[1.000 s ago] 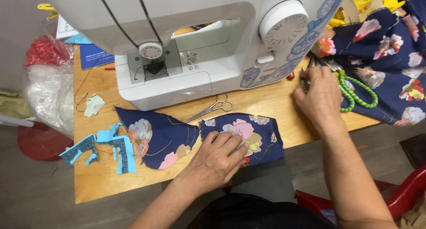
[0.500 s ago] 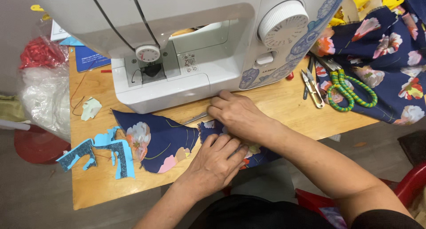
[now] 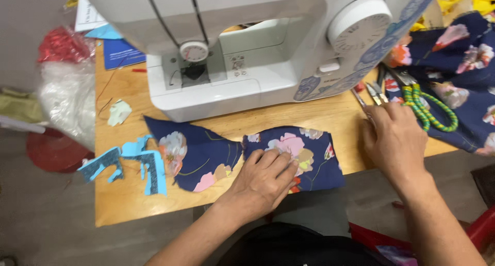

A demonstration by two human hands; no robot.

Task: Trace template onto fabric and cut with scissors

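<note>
Pinning the floral fabric piece flat under my open left hand, I'd steady it while my right hand, loosely curled, holding nothing I can see, nears the scissors.

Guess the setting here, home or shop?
Likely a small sewing workspace; home or shop unclear. A white sewing machine on a wooden table, floral fabric piece, green-handled scissors.

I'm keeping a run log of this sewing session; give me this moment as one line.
left hand: flat on floral fabric piece | right hand: beside green-handled scissors | sewing machine: behind fabric | blue scraps: left on table
</note>
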